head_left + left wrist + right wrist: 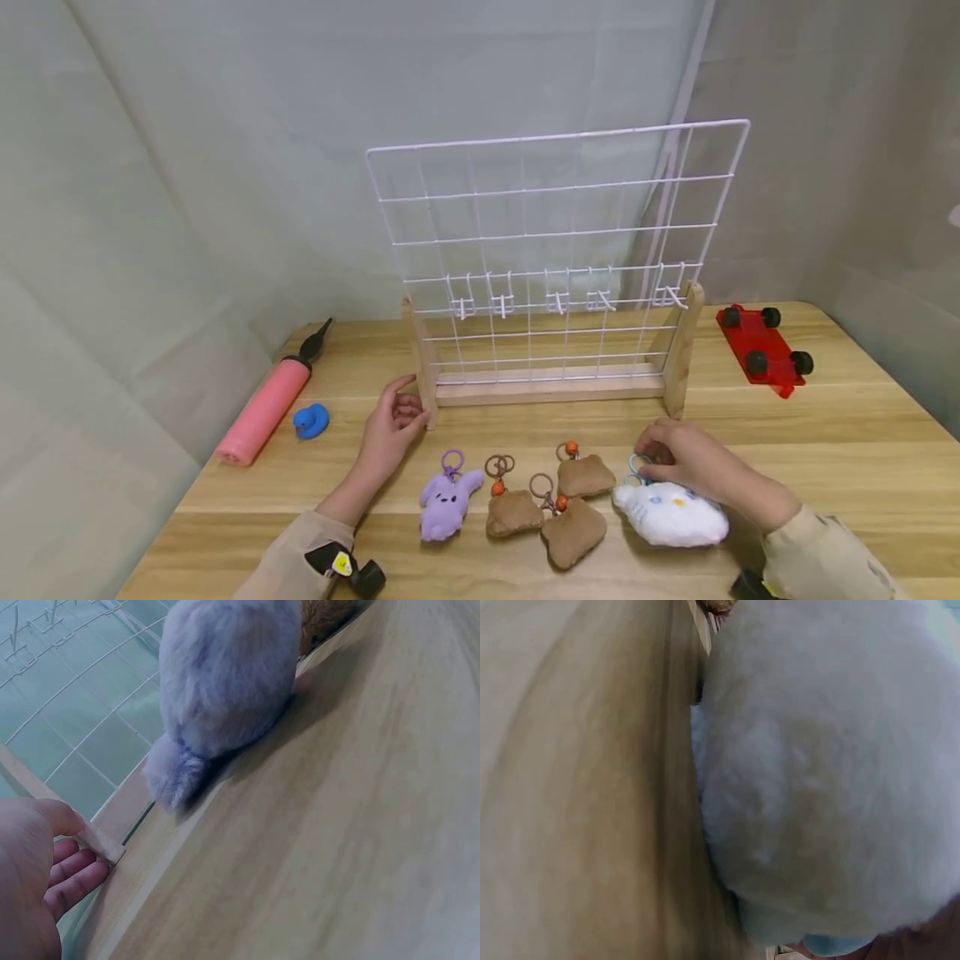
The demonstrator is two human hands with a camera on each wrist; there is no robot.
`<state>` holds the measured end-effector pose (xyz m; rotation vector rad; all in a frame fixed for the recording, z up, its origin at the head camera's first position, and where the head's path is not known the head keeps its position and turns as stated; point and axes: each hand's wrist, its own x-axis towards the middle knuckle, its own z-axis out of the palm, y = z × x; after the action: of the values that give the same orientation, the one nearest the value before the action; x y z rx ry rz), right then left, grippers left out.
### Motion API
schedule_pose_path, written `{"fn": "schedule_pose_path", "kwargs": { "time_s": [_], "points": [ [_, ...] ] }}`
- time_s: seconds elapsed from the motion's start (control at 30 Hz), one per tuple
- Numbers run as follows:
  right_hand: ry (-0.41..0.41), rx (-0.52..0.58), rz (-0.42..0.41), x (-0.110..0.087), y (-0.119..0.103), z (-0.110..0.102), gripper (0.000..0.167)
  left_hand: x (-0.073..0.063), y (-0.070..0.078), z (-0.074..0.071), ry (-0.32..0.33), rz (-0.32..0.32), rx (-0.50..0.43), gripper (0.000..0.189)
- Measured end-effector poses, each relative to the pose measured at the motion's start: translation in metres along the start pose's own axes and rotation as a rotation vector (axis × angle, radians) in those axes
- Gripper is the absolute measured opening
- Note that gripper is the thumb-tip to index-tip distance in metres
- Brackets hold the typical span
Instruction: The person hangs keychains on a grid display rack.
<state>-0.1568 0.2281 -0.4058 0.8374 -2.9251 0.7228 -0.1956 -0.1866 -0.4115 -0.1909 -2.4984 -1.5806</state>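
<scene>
My left hand (392,429) rests at the left foot of a wire grid display rack (551,392) with a wooden base. Its thumb touches the foot (112,846) and the fingers lie loosely bent beside it. With thumb and fingertips my right hand (686,454) pinches the blue ring of a white cat plush keychain (675,518), which lies face up. That plush (832,765) fills much of the right wrist view and hides most of the hand there. Left of it lie brown plush keychains (573,533) with orange beads and a purple bunny plush keychain (444,510).
Several white hooks (557,302) hang along one row of the grid. A pink hand pump (266,408) and a blue toy duck (311,421) lie at the left of the table. On the right sits a red toy car (761,346), wheels showing. Pale curtains (225,167) surround the table.
</scene>
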Motion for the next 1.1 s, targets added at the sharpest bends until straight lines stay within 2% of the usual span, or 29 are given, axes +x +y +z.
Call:
{"fn": "schedule_pose_path", "kwargs": {
  "time_s": [0.17, 0.27, 0.57, 0.83, 1.1],
  "points": [
    [0.000, 0.005, 0.018, 0.001, -0.001, 0.001, 0.019, 0.008, -0.023, 0.002, 0.013, 0.011, -0.020, 0.061],
    [0.000, 0.013, 0.026, 0.002, -0.003, 0.001, 0.019, 0.010, -0.028, 0.002, 0.021, 0.037, -0.020, 0.059],
    [0.008, 0.030, 0.041, 0.001, -0.005, 0.003, 0.021, 0.010, -0.030, 0.005, 0.038, 0.075, -0.024, 0.054],
    [0.013, 0.070, 0.052, 0.001, -0.005, 0.004, 0.023, 0.009, -0.028, 0.005, 0.030, 0.049, -0.020, 0.053],
    [-0.001, 0.132, 0.063, 0.003, -0.004, 0.003, 0.022, 0.009, -0.029, 0.005, 0.034, 0.064, 0.009, 0.053]
  ]
}}
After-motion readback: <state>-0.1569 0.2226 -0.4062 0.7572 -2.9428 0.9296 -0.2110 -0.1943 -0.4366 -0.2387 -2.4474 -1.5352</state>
